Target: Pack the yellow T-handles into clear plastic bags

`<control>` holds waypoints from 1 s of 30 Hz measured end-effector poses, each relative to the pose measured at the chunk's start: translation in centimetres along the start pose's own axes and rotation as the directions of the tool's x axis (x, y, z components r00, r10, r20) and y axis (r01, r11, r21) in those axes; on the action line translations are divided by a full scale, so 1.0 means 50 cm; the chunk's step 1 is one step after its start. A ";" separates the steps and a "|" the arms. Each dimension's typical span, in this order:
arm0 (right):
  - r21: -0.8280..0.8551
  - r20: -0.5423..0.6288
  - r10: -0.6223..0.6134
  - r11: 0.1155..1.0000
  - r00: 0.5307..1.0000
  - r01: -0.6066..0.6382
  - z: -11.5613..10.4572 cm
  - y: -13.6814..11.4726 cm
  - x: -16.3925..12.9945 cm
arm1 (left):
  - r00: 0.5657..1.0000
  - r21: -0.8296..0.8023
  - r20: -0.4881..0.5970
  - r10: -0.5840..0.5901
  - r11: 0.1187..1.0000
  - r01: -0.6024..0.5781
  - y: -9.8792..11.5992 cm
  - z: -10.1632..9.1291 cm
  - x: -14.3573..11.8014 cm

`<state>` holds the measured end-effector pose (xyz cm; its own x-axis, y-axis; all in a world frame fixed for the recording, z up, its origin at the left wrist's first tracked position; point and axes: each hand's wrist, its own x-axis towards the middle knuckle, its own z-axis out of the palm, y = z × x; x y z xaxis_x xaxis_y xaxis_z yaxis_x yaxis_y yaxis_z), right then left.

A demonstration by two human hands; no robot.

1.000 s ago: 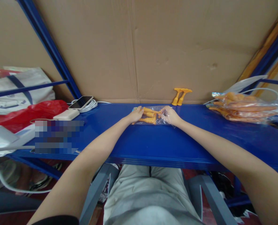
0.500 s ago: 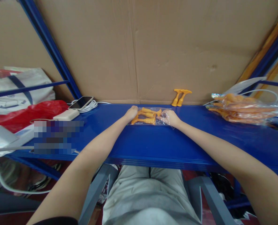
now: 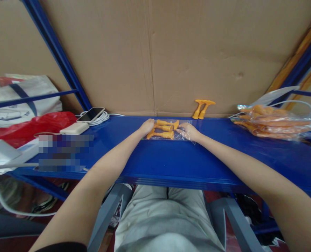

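Note:
A clear plastic bag (image 3: 183, 137) lies on the blue table with several orange T-shaped plastic pieces (image 3: 166, 128) in it, their shafts ribbed. My left hand (image 3: 147, 127) is closed on the bag's left edge, fingertips partly hidden. At the bag's right end, my right hand (image 3: 189, 131) is covered by the clear film and looks to be inside. Its fingers are apart and point left, close to the end of the uppermost piece; whether they touch it I cannot tell.
Two more orange T-shaped pieces (image 3: 203, 109) lean against the cardboard wall (image 3: 176, 63). Filled clear bags of orange pieces (image 3: 271, 122) are piled at the right. On the left are a phone (image 3: 91, 114), a coiled white cable (image 3: 103, 120), a white power bank (image 3: 74, 128) and a red plastic bag (image 3: 53, 122).
The uppermost orange pieces in the bag have shifted slightly, and my right hand's fingers have loosened and spread beside them. My left hand stays on the bag's left edge.

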<state>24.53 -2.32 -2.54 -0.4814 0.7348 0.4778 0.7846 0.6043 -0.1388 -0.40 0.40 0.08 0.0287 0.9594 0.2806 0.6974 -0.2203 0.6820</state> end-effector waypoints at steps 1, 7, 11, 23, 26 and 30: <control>0.002 0.010 -0.015 1.000 1.000 0.015 -0.005 -0.002 0.000 | 1.000 -0.010 0.022 -0.018 1.000 0.018 0.001 0.000 0.000; -0.002 0.049 0.024 1.000 0.999 -0.024 -0.044 -0.033 -0.008 | 0.995 -0.076 0.099 -0.019 0.997 0.027 0.009 0.000 -0.010; -0.049 0.130 0.115 0.993 0.985 -0.110 -0.067 -0.057 -0.011 | 0.995 -0.086 0.092 0.042 0.996 -0.034 0.013 0.004 -0.015; -0.139 0.108 0.264 0.959 0.959 -0.248 -0.063 -0.075 -0.008 | 0.997 -0.175 0.059 0.052 0.984 -0.041 0.047 -0.011 -0.025; -0.149 0.101 0.284 0.952 0.954 -0.268 -0.060 -0.075 -0.008 | 0.995 -0.234 0.081 0.056 0.972 -0.036 0.050 -0.010 -0.027; -0.122 0.104 0.233 0.968 0.967 -0.220 -0.065 -0.078 -0.013 | 0.992 -0.099 0.040 0.123 0.988 -0.118 0.052 -0.016 -0.035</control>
<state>23.06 -6.13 0.51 -0.3234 0.8835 0.3390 0.9129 0.3855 -0.1339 0.78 -1.98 1.91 0.1426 0.9314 0.3350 0.6148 -0.3486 0.7074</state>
